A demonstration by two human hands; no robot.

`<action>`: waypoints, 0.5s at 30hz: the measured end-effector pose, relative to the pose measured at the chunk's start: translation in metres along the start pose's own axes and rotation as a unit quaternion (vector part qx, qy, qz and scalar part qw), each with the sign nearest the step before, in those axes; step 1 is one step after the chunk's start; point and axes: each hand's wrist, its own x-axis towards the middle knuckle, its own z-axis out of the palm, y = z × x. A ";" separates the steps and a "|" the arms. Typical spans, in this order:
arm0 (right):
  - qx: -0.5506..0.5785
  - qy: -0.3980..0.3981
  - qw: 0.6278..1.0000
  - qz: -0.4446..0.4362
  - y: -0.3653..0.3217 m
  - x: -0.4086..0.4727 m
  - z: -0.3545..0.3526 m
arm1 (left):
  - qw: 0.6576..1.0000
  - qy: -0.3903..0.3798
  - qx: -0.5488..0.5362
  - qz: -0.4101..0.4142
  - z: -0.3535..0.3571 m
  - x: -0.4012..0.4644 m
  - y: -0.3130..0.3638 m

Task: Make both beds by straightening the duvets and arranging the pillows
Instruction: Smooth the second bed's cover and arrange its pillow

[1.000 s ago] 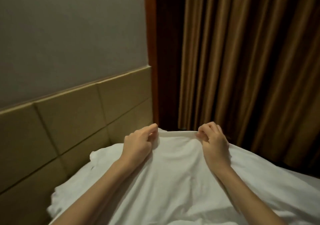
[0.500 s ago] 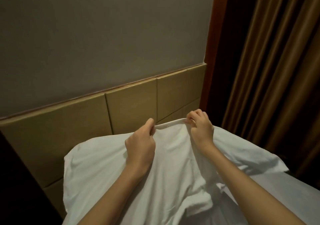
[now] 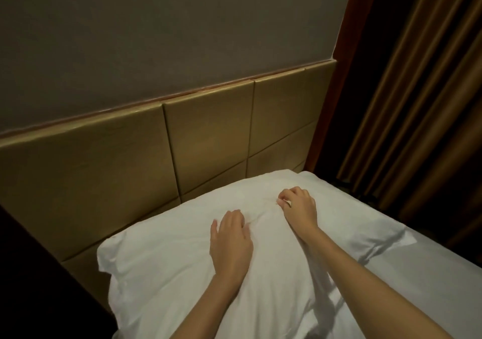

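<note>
We now have the pillow (image 3: pixel 182 268) down flat on the bed (image 3: pixel 430 286), top edge against the headboard (image 3: pixel 208 140). Half a second ago both hands held its edge up in pinches. Left hand (image 3: pixel 230 239) now lies flat, fingers (image 3: pixel 236 217) loosely spread on the cover. Right hand (image 3: pixel 300 209) just beyond it, fingers (image 3: pixel 284 195) curled, apparently pinching a fold. Placement done; smoothing likely next.

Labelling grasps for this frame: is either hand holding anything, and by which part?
The left hand lies open on the pillow, holding nothing. The right hand has its fingers curled at the pillow's top middle; whether they pinch fabric cannot be told.
</note>
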 end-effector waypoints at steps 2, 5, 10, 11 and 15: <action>0.012 -0.016 1.000 0.004 0.004 0.002 0.001 | 0.999 -0.032 0.014 0.022 0.003 0.008 -0.002; -0.006 -0.062 0.998 0.026 0.009 0.013 -0.001 | 0.996 -0.070 0.051 0.026 0.002 0.039 -0.014; -0.068 -0.160 0.983 0.057 0.020 0.036 0.008 | 0.989 -0.124 0.075 -0.027 0.006 0.074 -0.049; -0.086 -0.158 0.982 0.055 0.020 0.036 0.015 | 0.991 -0.115 0.056 -0.039 0.008 0.072 -0.052; -0.135 -0.055 0.989 0.032 0.020 0.023 0.056 | 0.996 -0.047 0.014 -0.073 0.025 0.057 -0.063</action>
